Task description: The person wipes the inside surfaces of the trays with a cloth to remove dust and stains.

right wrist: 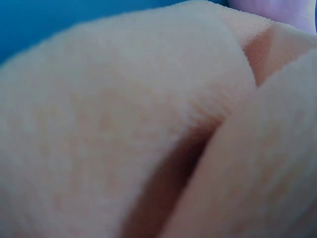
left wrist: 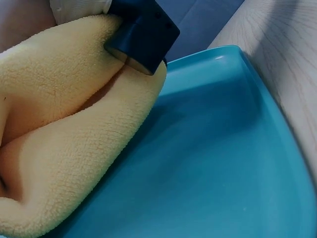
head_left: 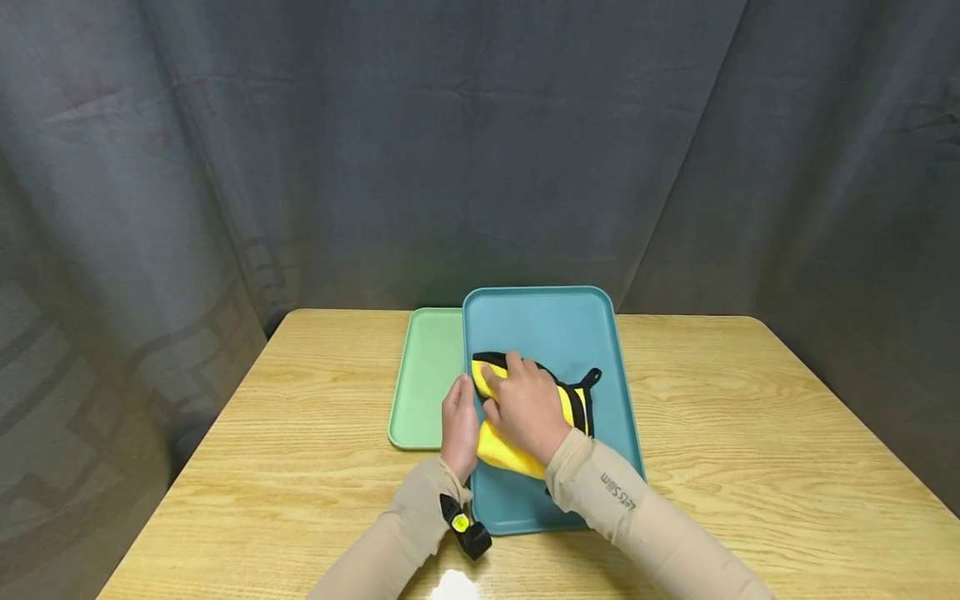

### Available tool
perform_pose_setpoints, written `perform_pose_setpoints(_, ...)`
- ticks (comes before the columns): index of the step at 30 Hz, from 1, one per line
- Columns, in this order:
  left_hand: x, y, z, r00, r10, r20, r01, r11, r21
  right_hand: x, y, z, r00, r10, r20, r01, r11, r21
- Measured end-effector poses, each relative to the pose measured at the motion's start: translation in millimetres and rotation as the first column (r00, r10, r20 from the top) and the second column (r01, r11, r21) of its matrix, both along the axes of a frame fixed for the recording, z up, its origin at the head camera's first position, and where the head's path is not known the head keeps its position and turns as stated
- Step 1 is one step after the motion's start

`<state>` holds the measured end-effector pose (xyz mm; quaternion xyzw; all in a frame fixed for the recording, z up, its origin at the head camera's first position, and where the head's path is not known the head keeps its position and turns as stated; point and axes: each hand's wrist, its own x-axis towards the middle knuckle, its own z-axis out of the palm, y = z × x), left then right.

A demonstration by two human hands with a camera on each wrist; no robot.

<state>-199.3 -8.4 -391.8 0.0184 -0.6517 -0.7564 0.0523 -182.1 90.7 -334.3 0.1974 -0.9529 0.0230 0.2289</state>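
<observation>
Yellow fleecy cloth, black-trimmed, folded

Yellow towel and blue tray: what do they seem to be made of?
Yellow towel: likely microfibre or terry fabric, soft and matte, judging by its fuzzy pile and rounded folds.
Blue tray: probably moulded plastic, smooth with a slight sheen, given its even colour, rounded rim and corner highlight.

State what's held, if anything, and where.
The right hand is on the yellow cloth, the left hand beside it; whether either grips it cannot be told.
</observation>
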Motion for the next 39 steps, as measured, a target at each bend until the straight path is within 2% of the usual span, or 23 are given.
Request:
perform_pose_setpoints(9,0.2,-0.3,-1.0,1.000,0.008,0.003,-0.008,1.000,-0.019,0.8,-0.6,-2.5,1.000,0.013,0.000,-0.013,1.000,0.023)
perform_pose_setpoints(24,2.2,-1.8,-0.5,1.000,-0.014,-0.005,0.014,1.000,-0.007,3.5,-1.0,-4.1,1.000,0.010,0.008,-0.010,1.000,0.029)
perform_pose_setpoints(39,1.6,-0.2,-2.2,1.000,0.013,-0.023,-0.014,1.000,-0.007,5.3,1.4,-6.2,1.000,0.011,-0.012,-0.010,0.999,0.030)
